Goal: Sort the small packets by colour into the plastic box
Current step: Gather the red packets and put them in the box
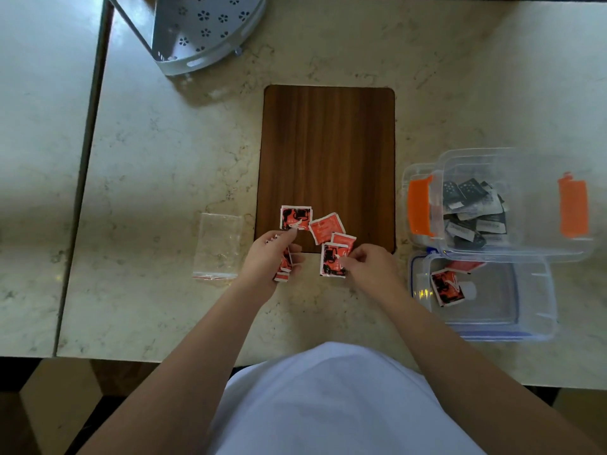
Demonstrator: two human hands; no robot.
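Several small red packets lie at the near end of the wooden board [328, 142]; one printed red packet [295, 217] lies at the left and a plain red packet [326, 228] to its right. My left hand [272, 254] holds a stack of red packets [285, 266], its fingertips touching the printed one. My right hand [371, 264] pinches another red packet [332, 259]. The clear plastic box [512, 198] with orange clips holds several black packets [473, 211]. Two red packets [447, 286] lie on the blue-edged lid [525, 310].
An empty clear zip bag [217, 246] lies left of the board. A grey corner rack [197, 27] with flower cut-outs stands at the back. The marble counter has a seam at the left and its front edge near my body.
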